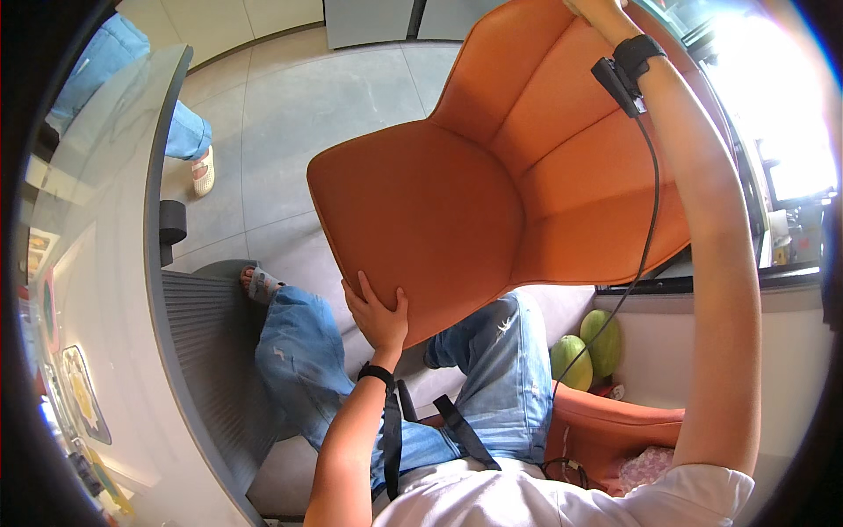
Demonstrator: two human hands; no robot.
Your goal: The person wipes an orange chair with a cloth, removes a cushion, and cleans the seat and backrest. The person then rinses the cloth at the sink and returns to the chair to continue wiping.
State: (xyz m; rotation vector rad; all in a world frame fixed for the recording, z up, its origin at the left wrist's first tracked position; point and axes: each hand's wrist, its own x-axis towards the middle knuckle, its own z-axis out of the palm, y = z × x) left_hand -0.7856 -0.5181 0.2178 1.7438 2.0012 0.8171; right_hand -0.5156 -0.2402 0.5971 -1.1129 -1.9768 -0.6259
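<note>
An orange upholstered chair (pixel 421 217) is tilted in front of me, its seat to the left and its seamed backrest (pixel 593 145) to the upper right. Its legs are hidden beneath it. My left hand (pixel 380 317) grips the near edge of the seat, with fingers spread over the upper surface. At the top of the frame my right hand (pixel 596 8) holds the upper rim of the backrest, its fingers partly cut off. A black strap with a small device (pixel 619 85) sits on my right wrist, and a dark cable runs down from it across the chair.
On my left stands a marble-look table (pixel 99 217) with a ribbed grey base (pixel 217 349). Another person's leg and pale clog (pixel 204 172) show beyond it. Two green melons (pixel 586 352) lie by the right wall. A second orange chair (pixel 612 421) is under me.
</note>
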